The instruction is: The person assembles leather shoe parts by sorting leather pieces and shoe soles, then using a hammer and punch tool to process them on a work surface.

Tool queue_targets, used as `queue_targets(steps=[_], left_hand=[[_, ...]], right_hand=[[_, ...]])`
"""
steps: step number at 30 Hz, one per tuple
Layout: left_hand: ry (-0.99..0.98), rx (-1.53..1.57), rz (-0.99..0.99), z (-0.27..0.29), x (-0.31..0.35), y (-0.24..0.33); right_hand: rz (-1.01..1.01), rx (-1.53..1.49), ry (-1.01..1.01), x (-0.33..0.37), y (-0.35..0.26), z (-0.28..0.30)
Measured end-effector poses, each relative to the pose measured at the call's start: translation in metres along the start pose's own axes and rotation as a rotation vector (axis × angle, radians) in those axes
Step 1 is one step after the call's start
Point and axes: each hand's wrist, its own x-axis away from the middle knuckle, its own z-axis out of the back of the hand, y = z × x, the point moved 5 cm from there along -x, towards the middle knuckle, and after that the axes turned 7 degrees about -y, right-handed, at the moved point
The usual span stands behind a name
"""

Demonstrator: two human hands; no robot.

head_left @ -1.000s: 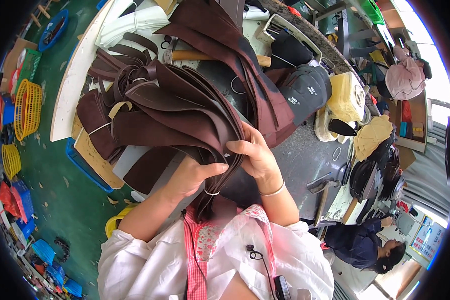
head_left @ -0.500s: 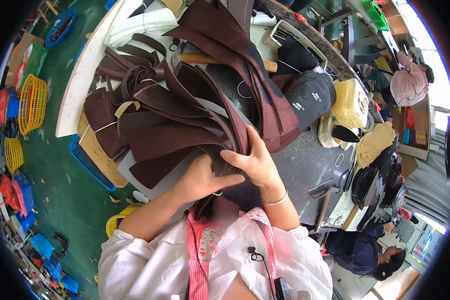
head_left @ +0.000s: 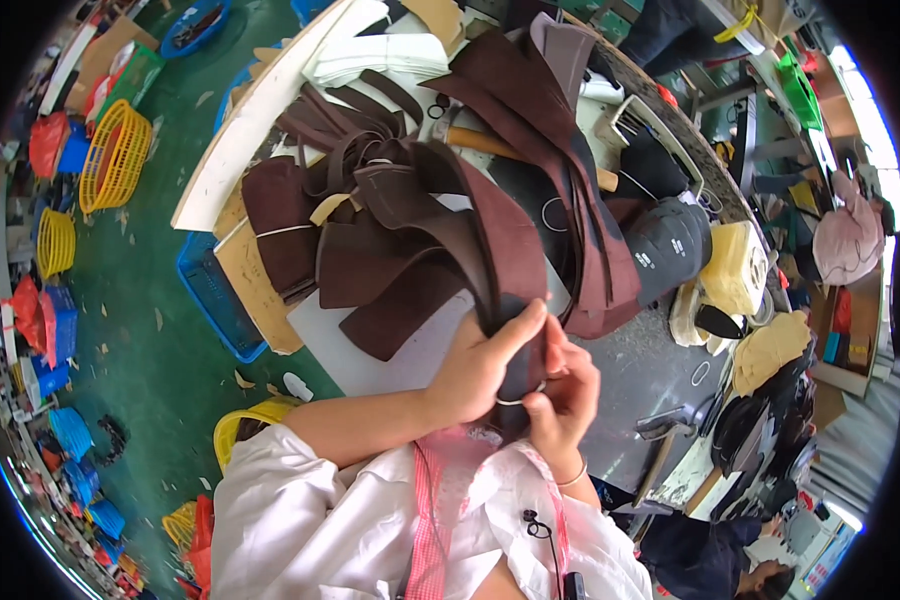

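A bundle of dark brown leather-like pieces point(head_left: 515, 235) fans out over the worktable, its gathered end close to my body. My left hand point(head_left: 470, 375) wraps round that end from the left, thumb stretched across the top. From the other side, my right hand point(head_left: 567, 395) pinches at the bundle's edge with bent fingers. A thin pale band point(head_left: 510, 402) loops round the gathered end between both hands. Just right of the bundle lies another stack of long brown pieces point(head_left: 598, 255). A tied brown roll point(head_left: 280, 225) and curled brown strips point(head_left: 345, 125) are at the left.
A wooden rod point(head_left: 485, 143) lies behind the bundle. To the right are a banded dark grey stack point(head_left: 670, 245), a yellow block point(head_left: 738, 265) and a hammer point(head_left: 660, 470). A blue crate point(head_left: 215, 295) stands beside the table's left edge. Other people are at the right.
My hands have moved right and closer to me on the bundle. My right hand went from an outspread thumb and finger to a pinch by the band. The view has shifted.
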Motion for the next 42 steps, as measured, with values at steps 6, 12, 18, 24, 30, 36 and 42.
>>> queue_targets(steps=[6,12,18,24,30,36,42], left_hand=[[-0.043,0.143,0.055,-0.016,-0.007,0.002],[-0.003,0.184,0.089,-0.025,-0.004,0.004],[-0.071,0.252,-0.169,-0.017,0.01,0.09],[-0.285,0.438,-0.974,0.008,0.101,0.223],[0.424,-0.398,-0.794,0.056,0.135,0.231],[0.74,-0.96,-0.528,0.09,0.162,0.148],[0.886,-0.971,-0.018,0.167,0.192,0.059]], right_hand=[[0.14,0.363,0.028,-0.008,-0.042,0.015],[0.29,0.778,-0.24,-0.024,-0.078,0.004],[0.215,0.679,-0.673,-0.023,-0.085,0.005],[0.096,0.846,-0.46,-0.051,-0.062,0.036],[0.268,1.102,-0.212,-0.104,-0.025,0.033],[0.161,1.059,-0.309,-0.078,0.019,-0.006],[-0.081,1.271,-0.174,-0.07,0.054,-0.003]])
